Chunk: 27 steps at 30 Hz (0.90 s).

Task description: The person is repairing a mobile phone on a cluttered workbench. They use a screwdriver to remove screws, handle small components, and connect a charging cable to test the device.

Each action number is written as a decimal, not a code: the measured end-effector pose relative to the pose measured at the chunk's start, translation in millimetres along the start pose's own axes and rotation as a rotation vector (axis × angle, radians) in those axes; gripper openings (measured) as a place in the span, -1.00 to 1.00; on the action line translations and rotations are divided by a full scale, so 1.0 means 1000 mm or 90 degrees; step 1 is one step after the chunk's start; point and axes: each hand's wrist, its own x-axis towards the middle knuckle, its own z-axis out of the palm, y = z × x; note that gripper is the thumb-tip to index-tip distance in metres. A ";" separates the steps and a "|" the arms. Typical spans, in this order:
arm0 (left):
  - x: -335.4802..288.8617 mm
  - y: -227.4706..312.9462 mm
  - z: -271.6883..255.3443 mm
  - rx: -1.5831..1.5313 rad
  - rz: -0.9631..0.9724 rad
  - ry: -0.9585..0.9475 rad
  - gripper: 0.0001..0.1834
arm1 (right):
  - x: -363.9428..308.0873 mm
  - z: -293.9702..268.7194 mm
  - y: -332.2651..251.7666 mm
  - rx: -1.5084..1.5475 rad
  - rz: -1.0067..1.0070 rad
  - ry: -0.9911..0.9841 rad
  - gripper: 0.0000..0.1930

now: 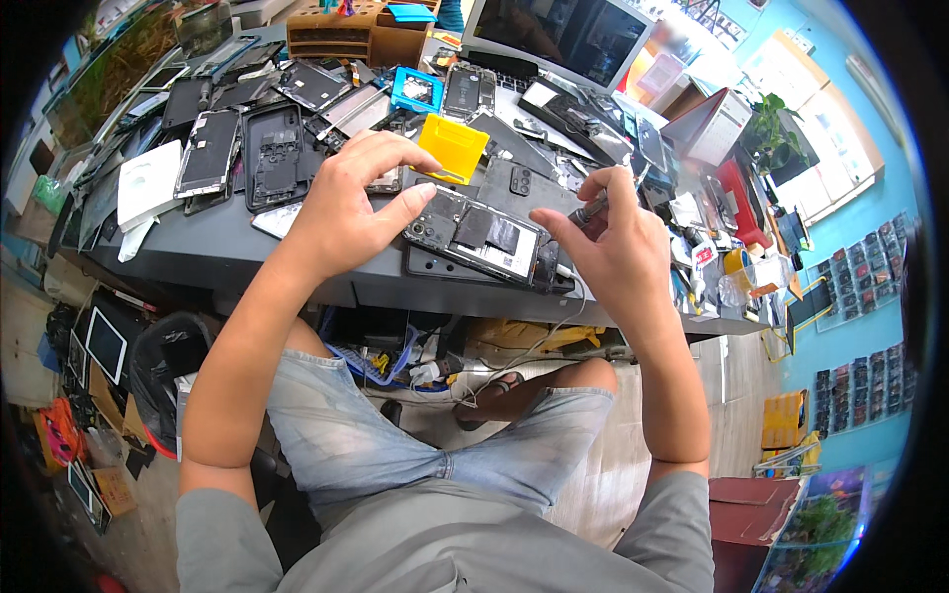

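Note:
An opened smartphone (481, 237) lies on the desk's near edge, its back off and its battery, boards and camera lenses bare. My left hand (351, 203) is at its left end, thumb and forefinger apart, the thumb by the phone's upper left corner. The forefinger's tip is beside the lower edge of a small yellow plastic box (453, 146). In my right hand (625, 242), above the phone's right end, a small screwdriver (591, 210) with a grey handle is gripped; its tip is hard to make out. A dark phone back cover (521, 180) lies just beyond.
Heaps of dismantled phones (210, 153) and screens cover the desk's left side. A black phone frame (274, 158), a blue tray (417, 91) and a monitor (559, 40) stand farther back. Parts, a tape roll (736, 261) and a red box (741, 203) crowd the right. A cable (534, 346) hangs below.

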 end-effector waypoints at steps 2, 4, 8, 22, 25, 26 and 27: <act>0.001 0.001 0.000 -0.005 0.002 0.003 -0.73 | 0.001 0.002 0.001 -0.055 -0.010 0.027 -0.49; 0.002 0.002 0.000 -0.007 0.006 0.003 -0.73 | 0.006 0.005 0.011 0.050 -0.145 0.077 -0.45; 0.000 0.001 0.000 -0.003 0.008 0.005 -0.73 | 0.001 0.003 0.004 0.101 -0.028 0.022 -0.42; 0.003 0.006 -0.002 -0.026 -0.008 0.004 -0.74 | 0.003 0.003 0.000 -0.026 0.006 -0.005 -0.42; 0.003 0.007 0.001 -0.048 -0.018 0.015 -0.75 | -0.001 0.005 0.002 -0.047 -0.032 0.031 -0.48; 0.004 0.007 0.000 -0.046 -0.014 0.014 -0.75 | -0.002 0.007 0.004 0.035 -0.047 0.041 -0.54; 0.004 0.006 0.000 -0.045 -0.011 0.014 -0.76 | -0.002 0.010 0.009 0.117 -0.061 0.050 -0.60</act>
